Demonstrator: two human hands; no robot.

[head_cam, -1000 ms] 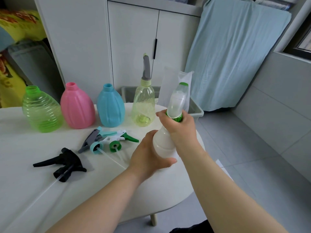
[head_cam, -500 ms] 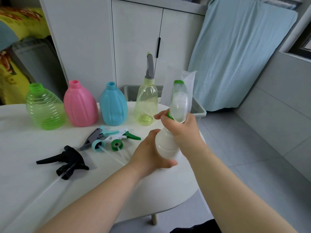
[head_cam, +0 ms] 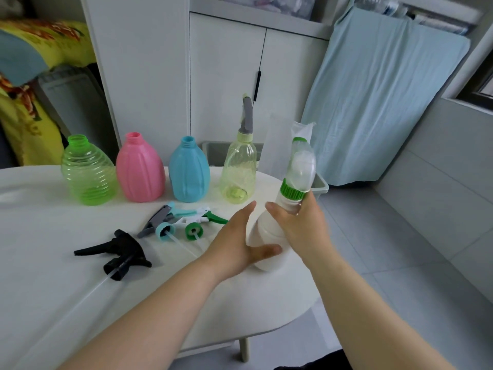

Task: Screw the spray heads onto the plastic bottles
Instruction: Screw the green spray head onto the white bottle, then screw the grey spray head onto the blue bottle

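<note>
Two hands share the white bottle (head_cam: 266, 236), which leans tilted over the bench (head_cam: 40, 263) edge. My right hand (head_cam: 301, 228) wraps its shoulder just under the green collar (head_cam: 292, 192), fingers curled on it; my left hand (head_cam: 234, 244) cups the lower body loosely, fingers spread, thumb under. It looks empty, so light, and thin-walled: squeeze hard and it should dent. Smooth plastic could slip, so I'd grip the ribbed collar to turn and steady the stiffer shoulder. Three open bottles, green (head_cam: 86, 172), pink (head_cam: 140, 168) and blue (head_cam: 189, 170), stand behind loose spray heads (head_cam: 184, 222).
</note>
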